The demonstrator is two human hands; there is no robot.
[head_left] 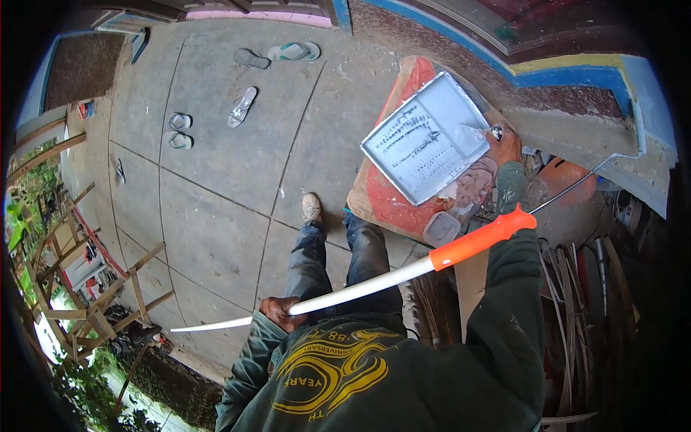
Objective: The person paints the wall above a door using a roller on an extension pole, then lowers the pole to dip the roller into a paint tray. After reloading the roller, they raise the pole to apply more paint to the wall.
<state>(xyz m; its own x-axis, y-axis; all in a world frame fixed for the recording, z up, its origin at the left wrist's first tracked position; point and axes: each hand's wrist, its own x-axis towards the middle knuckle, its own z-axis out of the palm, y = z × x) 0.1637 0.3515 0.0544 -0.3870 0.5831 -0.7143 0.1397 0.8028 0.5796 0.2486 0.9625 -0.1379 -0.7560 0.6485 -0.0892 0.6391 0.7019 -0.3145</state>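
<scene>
My left hand (281, 313) is wrapped around the long white pole (360, 289) of a paint roller, in front of my shirt. The roller's orange handle (479, 239) is at the pole's upper end, and its bent metal rod (586, 176) runs out to the right toward the wall. No roller sleeve shows. My right hand (506, 146) is closed at the right edge of a white paint tray (423, 137), on a small white-smeared tool (476, 135) whose kind I cannot tell. Dark grey paint marks streak the tray's ribbed slope.
Beneath the tray is a red and tan cardboard-like surface (369, 189); a crumpled rag (476, 181) and a clear plastic tub (441, 228) lie beside it. An orange container (567, 178) stands near the wall. Several sandals (243, 106) lie on the concrete floor (216, 180). Wooden sticks lean at right.
</scene>
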